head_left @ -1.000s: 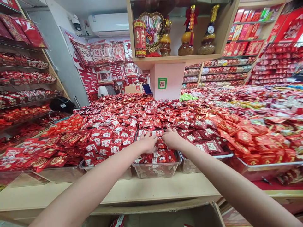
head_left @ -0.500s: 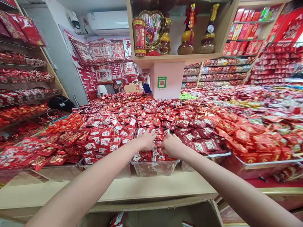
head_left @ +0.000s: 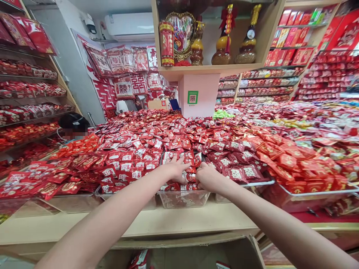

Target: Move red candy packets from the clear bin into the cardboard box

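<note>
A clear plastic bin (head_left: pixel 183 200) at the counter's front holds small red printed packets (head_left: pixel 190 177). My left hand (head_left: pixel 176 169) lies over the bin's left half, fingers spread and touching the packets. At the bin's right side is my right hand (head_left: pixel 208 176), its fingers curled down against the packets; whatever they grip is hidden. Dark red packets (head_left: pixel 244 172) with white double-happiness characters lie just right of that hand. Left of the bin are more red packets (head_left: pixel 123 168) with white labels.
Below the counter edge (head_left: pixel 185 224) stands an opened cardboard box (head_left: pixel 179 244) with a few red packets inside. A wooden display shelf (head_left: pixel 213 69) overhangs the heap. Orange-red packets (head_left: pixel 297 168) fill a bin at right. A person's dark-haired head (head_left: pixel 74 121) shows at left.
My left hand has spread its fingers and shifted slightly right over the packets. My right hand has moved slightly right, with its fingers more curled. At left, the other person's head has risen slightly.
</note>
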Available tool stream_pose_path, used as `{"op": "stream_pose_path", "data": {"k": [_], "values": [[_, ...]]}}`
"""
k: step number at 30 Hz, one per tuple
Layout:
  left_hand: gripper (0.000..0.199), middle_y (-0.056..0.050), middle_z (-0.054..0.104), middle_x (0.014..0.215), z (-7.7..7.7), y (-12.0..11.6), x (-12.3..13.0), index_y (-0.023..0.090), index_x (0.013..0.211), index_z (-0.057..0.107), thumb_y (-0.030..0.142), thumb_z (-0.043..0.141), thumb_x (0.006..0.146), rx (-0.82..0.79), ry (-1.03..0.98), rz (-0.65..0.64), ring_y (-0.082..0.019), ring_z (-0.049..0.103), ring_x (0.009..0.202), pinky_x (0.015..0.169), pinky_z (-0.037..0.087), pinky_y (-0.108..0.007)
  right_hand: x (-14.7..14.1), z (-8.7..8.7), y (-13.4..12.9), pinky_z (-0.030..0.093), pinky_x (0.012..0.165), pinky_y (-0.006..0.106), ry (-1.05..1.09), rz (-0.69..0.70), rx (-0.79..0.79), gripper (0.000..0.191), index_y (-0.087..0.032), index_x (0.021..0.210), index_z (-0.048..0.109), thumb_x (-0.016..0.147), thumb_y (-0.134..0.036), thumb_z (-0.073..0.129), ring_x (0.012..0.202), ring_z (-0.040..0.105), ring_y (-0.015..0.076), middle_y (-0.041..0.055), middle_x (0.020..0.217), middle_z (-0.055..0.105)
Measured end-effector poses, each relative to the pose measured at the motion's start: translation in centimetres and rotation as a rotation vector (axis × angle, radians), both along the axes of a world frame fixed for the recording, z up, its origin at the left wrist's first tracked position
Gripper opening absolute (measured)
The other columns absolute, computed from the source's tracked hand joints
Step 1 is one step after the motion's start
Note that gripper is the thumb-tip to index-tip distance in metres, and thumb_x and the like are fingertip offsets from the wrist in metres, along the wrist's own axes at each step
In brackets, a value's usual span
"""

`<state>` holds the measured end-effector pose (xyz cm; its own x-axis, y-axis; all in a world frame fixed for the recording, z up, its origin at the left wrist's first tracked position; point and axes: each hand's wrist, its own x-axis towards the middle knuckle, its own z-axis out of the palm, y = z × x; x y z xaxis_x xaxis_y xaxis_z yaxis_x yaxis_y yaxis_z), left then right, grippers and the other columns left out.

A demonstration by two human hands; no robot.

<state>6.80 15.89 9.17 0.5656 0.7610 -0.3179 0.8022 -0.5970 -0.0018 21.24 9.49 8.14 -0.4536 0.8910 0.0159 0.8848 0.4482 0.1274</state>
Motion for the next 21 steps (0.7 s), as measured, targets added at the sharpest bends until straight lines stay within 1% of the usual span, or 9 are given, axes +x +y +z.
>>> {"op": "stream_pose_path", "data": {"k": [4,6,9,11,14,16,18,19,21], "values": [[0.077,-0.001,0.004,0.143,0.1,-0.7,0.3,0.039,0.121,0.037,0.055,0.064,0.050,-0.012,-0.051,-0.075,-0.037,-0.007,0.126,0.094,0.013,-0.061,0.5,0.0,0.1,0.035,0.063,0.031,-0.027,0.007,0.054,0.018,-0.013,0.076,0.066,0.071,-0.015,0.049,0.081,0.047,0.0243,0.0125,0.078,0.063],[0.074,-0.001,0.008,0.143,0.2,-0.9,0.5,0.038,0.117,0.043,0.054,0.066,0.048,-0.030,-0.040,-0.069,-0.038,-0.005,0.126,0.092,0.015,-0.062,0.8,0.1,0.1,0.034,0.063,0.030,-0.036,-0.001,0.068,0.017,-0.012,0.076,0.065,0.071,-0.015,0.049,0.080,0.047,0.0242,0.0126,0.077,0.062],[0.061,-0.004,0.019,0.141,0.9,-1.0,0.5,0.033,0.111,0.051,0.051,0.064,0.054,0.000,-0.077,-0.053,-0.040,0.007,0.125,0.091,0.021,-0.060,1.4,0.6,-0.1,0.032,0.066,0.029,0.000,0.031,0.097,0.017,-0.013,0.070,0.064,0.074,-0.017,0.048,0.075,0.049,0.0207,0.0102,0.075,0.062],[0.052,-0.006,0.030,0.137,1.9,-1.8,0.0,0.029,0.111,0.052,0.048,0.059,0.062,0.054,-0.134,-0.063,-0.037,0.017,0.124,0.093,0.025,-0.054,1.9,1.1,-0.1,0.031,0.069,0.029,0.040,0.050,0.142,0.022,-0.014,0.066,0.063,0.077,-0.020,0.045,0.072,0.050,0.0179,0.0091,0.075,0.063],[0.041,-0.005,0.043,0.129,3.4,-4.9,-1.5,0.027,0.116,0.046,0.038,0.045,0.077,0.145,-0.258,-0.086,-0.023,0.036,0.118,0.096,0.029,-0.038,2.5,1.5,0.6,0.029,0.071,0.029,0.068,-0.014,0.223,0.027,-0.014,0.064,0.062,0.080,-0.021,0.041,0.070,0.053,0.0171,0.0094,0.072,0.064],[0.032,-0.003,0.056,0.114,3.5,-8.1,-2.7,0.025,0.112,0.050,0.031,0.038,0.082,0.166,-0.539,-0.140,-0.016,0.048,0.105,0.091,0.035,-0.028,2.5,1.3,1.6,0.029,0.071,0.030,0.065,-0.082,0.259,0.026,-0.013,0.066,0.062,0.080,-0.020,0.041,0.068,0.054,0.0173,0.0099,0.070,0.064],[0.029,-0.001,0.063,0.101,2.2,-11.5,-3.9,0.025,0.108,0.053,0.028,0.038,0.083,0.077,-0.693,-0.266,-0.012,0.055,0.092,0.084,0.039,-0.021,2.0,0.7,2.8,0.030,0.071,0.031,0.049,-0.126,0.265,0.023,-0.013,0.069,0.062,0.079,-0.020,0.042,0.067,0.055,0.0178,0.0105,0.071,0.065],[0.028,-0.001,0.065,0.095,1.0,-13.0,-4.6,0.023,0.106,0.055,0.029,0.040,0.083,0.022,-0.734,-0.337,-0.012,0.057,0.086,0.081,0.040,-0.020,1.7,0.3,3.4,0.031,0.071,0.031,0.042,-0.148,0.257,0.022,-0.012,0.071,0.062,0.079,-0.020,0.043,0.068,0.056,0.0186,0.0109,0.072,0.065],[0.032,-0.003,0.069,0.088,-2.4,-15.3,-5.8,0.021,0.103,0.058,0.033,0.034,0.085,-0.101,-0.801,-0.491,-0.012,0.060,0.081,0.079,0.042,-0.019,0.9,-0.4,4.5,0.034,0.066,0.030,0.044,-0.227,0.247,0.020,-0.012,0.074,0.062,0.078,-0.019,0.043,0.073,0.056,0.0214,0.0119,0.073,0.065]]}}
